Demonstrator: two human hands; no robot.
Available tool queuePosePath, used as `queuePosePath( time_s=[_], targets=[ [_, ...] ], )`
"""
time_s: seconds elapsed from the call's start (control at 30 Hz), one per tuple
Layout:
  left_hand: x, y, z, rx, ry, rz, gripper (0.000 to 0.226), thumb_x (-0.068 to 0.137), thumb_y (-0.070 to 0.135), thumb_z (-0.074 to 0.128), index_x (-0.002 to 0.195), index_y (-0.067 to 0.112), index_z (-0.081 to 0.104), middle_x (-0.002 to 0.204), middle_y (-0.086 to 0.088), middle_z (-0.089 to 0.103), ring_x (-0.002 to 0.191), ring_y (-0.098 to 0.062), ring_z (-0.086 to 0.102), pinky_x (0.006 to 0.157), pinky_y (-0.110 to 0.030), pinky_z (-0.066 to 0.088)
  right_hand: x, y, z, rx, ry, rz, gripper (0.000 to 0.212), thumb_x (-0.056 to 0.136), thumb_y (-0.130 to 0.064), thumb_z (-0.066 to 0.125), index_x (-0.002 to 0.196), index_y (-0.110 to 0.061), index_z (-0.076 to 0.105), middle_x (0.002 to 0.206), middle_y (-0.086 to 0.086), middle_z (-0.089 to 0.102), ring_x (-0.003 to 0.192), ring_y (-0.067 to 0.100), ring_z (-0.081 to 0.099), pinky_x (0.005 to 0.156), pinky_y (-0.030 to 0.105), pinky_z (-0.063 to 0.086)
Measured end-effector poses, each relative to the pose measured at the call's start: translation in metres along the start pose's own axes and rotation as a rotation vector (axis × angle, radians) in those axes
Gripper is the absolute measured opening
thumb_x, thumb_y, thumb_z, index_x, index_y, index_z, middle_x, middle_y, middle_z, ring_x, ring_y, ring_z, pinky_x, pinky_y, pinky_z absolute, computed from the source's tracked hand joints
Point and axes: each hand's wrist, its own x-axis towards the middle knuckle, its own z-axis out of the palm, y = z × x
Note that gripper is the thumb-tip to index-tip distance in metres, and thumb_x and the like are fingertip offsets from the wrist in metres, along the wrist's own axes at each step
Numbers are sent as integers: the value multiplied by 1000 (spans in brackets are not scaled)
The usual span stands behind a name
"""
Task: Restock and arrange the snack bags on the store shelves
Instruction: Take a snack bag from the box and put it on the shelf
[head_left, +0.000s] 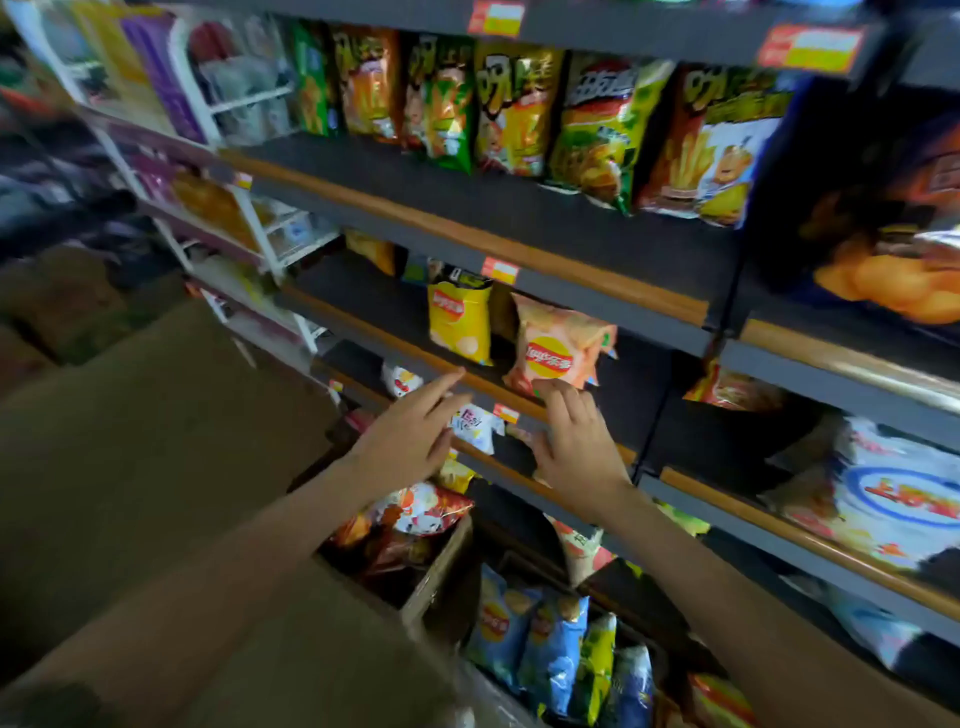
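Well, I see my right hand, fingers loosely spread, touching the lower edge of the orange chip bag standing on the middle shelf right of a yellow bag, while my left hand hovers nearby, fingers straight.

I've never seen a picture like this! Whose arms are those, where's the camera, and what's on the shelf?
There is no machine here. The arms belong to a person stocking a shop, and the picture comes from a camera worn on their head, looking down. On the dark shelf with a wooden front strip stand a yellow crisp bag and a pale orange crisp bag with a red round logo. The right hand touches that orange bag's bottom edge with its fingertips. The left hand reaches out with straight fingers, holding nothing. A brown cardboard box sits at the left, and blue crisp bags stand lower down.
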Motion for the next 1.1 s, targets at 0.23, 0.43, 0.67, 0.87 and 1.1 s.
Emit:
queuePosePath(
  time_s=[0.23,0.43,0.67,0.87,1.1],
  targets=[
    [-130,-163,36,16,-165,-491,45,82,24,45,116,2,63,124,-21,58,105,-36,63,82,-43,56,63,-74,148,22,-485,7,59,97,-22,45,149,-12,18,147,7,30,133,26,31,103,38,38],
    [-184,-284,117,-59,-284,-603,36,73,25,62,103,7,69,102,-15,67,81,-31,69,67,-37,57,118,-108,320,-98,-783,54,64,100,-36,43,150,-13,11,151,5,26,138,21,28,107,31,32],
    [-232,-395,239,-52,-365,-709,59,48,17,89,102,6,69,104,-14,68,78,-27,68,59,-30,55,137,-141,520,79,-934,84,67,94,-28,46,150,-8,16,149,13,31,133,30,35,105,35,32],
    [-271,-419,329,-177,-353,-779,69,72,27,78,131,0,52,129,-20,56,112,-34,59,89,-41,51,140,-172,640,305,-855,366,106,81,-44,69,152,-11,-4,157,10,10,144,28,10,115,40,15],
    [-304,-404,361,-219,-448,-721,98,68,43,80,144,1,33,139,-15,48,122,-29,51,103,-42,41,126,-177,669,193,-855,437,81,74,-34,73,141,-18,29,144,8,26,132,29,23,111,46,24]
  ],
)
